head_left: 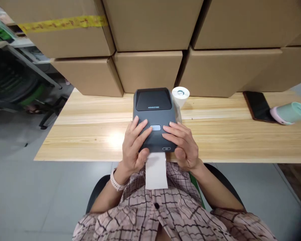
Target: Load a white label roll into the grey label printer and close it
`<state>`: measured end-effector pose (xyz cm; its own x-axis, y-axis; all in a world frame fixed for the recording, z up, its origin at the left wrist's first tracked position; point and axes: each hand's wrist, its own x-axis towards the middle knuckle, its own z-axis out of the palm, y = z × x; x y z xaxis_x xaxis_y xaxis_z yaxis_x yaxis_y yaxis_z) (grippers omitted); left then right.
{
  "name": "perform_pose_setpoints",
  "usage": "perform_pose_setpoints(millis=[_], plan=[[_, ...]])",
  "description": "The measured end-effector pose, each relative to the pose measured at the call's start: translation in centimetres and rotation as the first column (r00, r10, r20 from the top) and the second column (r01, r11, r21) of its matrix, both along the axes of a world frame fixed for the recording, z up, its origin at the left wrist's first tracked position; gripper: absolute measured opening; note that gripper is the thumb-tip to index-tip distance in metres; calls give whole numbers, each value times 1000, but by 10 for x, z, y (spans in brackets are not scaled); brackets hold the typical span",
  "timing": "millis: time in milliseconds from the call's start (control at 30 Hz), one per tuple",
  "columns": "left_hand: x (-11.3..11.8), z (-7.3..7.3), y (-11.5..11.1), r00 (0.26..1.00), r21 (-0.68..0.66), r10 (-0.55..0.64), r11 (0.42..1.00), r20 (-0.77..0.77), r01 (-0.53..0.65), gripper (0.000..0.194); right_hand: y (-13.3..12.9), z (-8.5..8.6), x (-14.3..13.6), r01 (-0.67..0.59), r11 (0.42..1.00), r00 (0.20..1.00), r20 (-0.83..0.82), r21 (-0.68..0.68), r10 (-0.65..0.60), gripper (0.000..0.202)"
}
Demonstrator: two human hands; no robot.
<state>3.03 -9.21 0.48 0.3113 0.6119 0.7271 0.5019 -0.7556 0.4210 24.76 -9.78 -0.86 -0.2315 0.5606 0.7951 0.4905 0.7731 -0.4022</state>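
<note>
A dark grey label printer (154,117) sits at the table's front edge in the head view, its lid down. A blank white label strip (156,171) hangs from its front over my lap. My left hand (136,144) rests on the printer's left side, fingers apart, thumb near the front edge. On the right side lies my right hand (182,142), with its fingers spread on the lid. Between the hands is a light oblong button or window (155,128). A white label roll (180,95) stands behind the printer's right side.
Stacked cardboard boxes (147,70) line the back of the wooden table (97,134). A black phone (259,106) and a green cup (291,112) with a pink base lie at the right. A dark chair (12,73) stands at the far left.
</note>
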Motion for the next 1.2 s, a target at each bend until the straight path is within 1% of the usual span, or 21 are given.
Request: perform_pose_setpoints(millis=[133,267,333,400,467,500,567,600,633,667,700,733,767,800,833,867,900,933,1067,1133,1200], plan=[[2,-11,4,999,44,-1,999,35,-1,49,1,-5,-10,48,998,991,-122,-27,-51,44],[5,-15,4,997,62,2,998,80,-7,47,1,-11,-20,121,992,972,-199,-37,-126,44],[5,-14,4,995,47,-1,999,98,-4,46,2,-12,-23,139,990,962,-234,-33,-143,44],[4,-14,1,995,-8,0,1000,102,1,44,3,-11,-24,131,991,957,-256,-34,-136,43],[4,-18,-10,979,-39,85,996,184,-79,41,5,-9,-24,117,993,957,-263,-30,-120,42],[4,-21,-18,947,-29,160,987,279,-158,38,5,-8,-23,111,993,959,-260,-26,-114,41],[5,-29,-37,808,-41,294,947,510,-318,29,6,-6,-22,104,994,963,-249,-22,-106,40],[5,-32,-48,740,-93,317,940,593,-329,26,6,-5,-22,104,994,964,-244,-24,-106,40],[6,-33,-57,739,-219,328,945,589,-245,32,6,-5,-22,107,994,964,-242,-25,-110,41],[6,-33,-65,782,-383,313,918,540,-103,39,7,-5,-23,115,993,963,-242,-25,-118,42],[6,-30,-71,834,-564,266,823,483,64,45,7,-5,-24,124,992,962,-242,-24,-126,43],[7,-27,-74,876,-724,195,653,442,220,49,7,-4,-24,133,991,961,-242,-23,-134,44],[7,-22,-75,891,-822,124,457,437,339,50,7,-3,-25,138,990,962,-234,-28,-141,45],[8,-17,-74,882,-859,80,284,464,426,49,7,-1,-25,139,990,966,-213,-35,-144,45],[8,-13,-72,863,-857,55,161,502,489,47,7,1,-25,136,990,974,-178,-46,-142,47],[8,-10,-69,844,-843,38,93,535,530,46,6,5,-24,132,989,982,-130,-62,-139,50],[8,-9,-66,831,-830,22,71,556,553,46,5,9,-22,133,988,988,-69,-77,-138,54],[8,-8,-63,827,-825,6,77,562,560,45,4,13,-21,141,986,990,2,-87,-141,58],[6,-15,-59,876,-861,-17,172,483,478,43,-1,36,-16,226,970,936,295,-88,-191,62],[7,-19,-59,893,-873,-3,209,450,440,43,1,46,-16,240,969,895,400,-63,-196,56],[7,-22,-59,899,-875,-7,227,438,428,42,6,53,-17,219,976,865,467,-22,-183,45]])
